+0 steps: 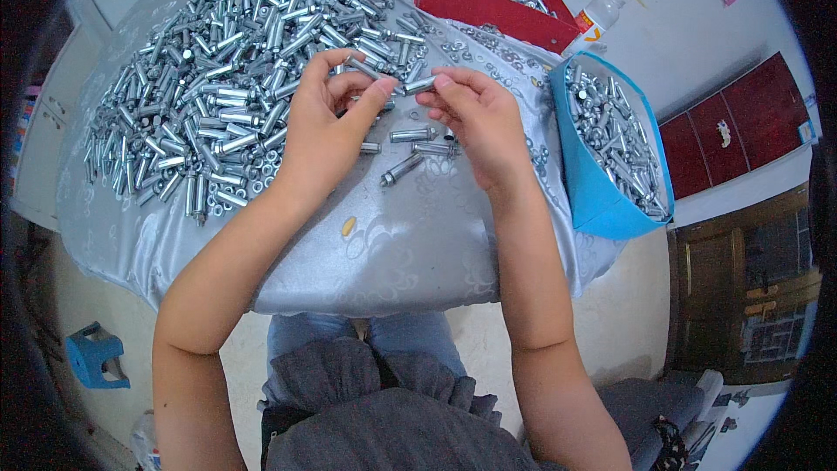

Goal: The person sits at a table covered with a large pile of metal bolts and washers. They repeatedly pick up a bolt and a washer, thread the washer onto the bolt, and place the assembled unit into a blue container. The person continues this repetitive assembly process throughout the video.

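Note:
My left hand (pixel 324 126) is pinched on a silvery expansion bolt (pixel 366 69), its thumb and forefinger closed on the shaft. Facing it, my right hand (pixel 484 118) grips a shiny metal sleeve (pixel 419 85) between thumb and fingers, the other fingers curled under. The two pieces come end to end between my hands; whether they touch I cannot tell. Below my hands lie a few loose expansion bolts, one of them a tilted bolt (pixel 402 169) nearest me. A big heap of expansion bolts (pixel 235 78) spreads beside and beyond my left hand.
A silvery patterned cloth (pixel 375 270) covers the table. At right stands a blue fabric bin (pixel 602 201) full of bolts; at the back, a red box (pixel 497 16) holds more. Loose nuts and washers (pixel 497 44) lie between. A plastic bottle (pixel 602 13) is behind the blue bin.

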Tool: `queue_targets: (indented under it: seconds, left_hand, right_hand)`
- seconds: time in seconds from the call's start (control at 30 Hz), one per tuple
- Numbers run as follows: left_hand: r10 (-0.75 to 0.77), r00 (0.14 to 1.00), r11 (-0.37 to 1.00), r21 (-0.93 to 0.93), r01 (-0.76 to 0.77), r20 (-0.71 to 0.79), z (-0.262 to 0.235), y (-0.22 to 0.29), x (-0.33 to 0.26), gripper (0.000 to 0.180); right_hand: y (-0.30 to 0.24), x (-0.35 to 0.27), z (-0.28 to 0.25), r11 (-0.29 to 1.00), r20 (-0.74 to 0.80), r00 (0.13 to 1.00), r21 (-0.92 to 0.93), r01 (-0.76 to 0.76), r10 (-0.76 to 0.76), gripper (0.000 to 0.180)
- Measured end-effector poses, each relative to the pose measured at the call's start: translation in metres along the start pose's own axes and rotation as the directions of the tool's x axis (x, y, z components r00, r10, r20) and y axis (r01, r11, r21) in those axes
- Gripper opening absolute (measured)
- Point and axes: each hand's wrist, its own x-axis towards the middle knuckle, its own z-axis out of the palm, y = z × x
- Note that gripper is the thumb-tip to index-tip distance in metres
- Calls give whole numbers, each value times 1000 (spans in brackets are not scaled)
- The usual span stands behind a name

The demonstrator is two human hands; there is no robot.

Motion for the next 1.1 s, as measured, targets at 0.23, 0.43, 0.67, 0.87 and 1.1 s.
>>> queue_targets:
  seconds: [0.23,0.43,0.67,0.87,1.1]
  left_hand:
    - [-16,999,998,54,14,34,-1,3,-1,31]
    - [-14,999,994,110,9,44,-3,5,-1,33]
    - [109,994,994,28,-109,5,2,8,-2,33]
    - [-43,992,999,35,39,118,0,9,-8,27]
    - [-144,969,988,-32,154,200,0,17,-6,25]
  right_hand:
    - [-1,-3,2,997,13,1000,72,2,-3,26]
    - [4,1,0,992,54,998,124,7,-14,26]
    - [-2,-3,6,980,-53,994,172,104,-96,21]
    - [-4,-7,11,981,64,990,159,112,-123,20]
    - [-8,-6,2,976,42,986,152,156,-164,16]
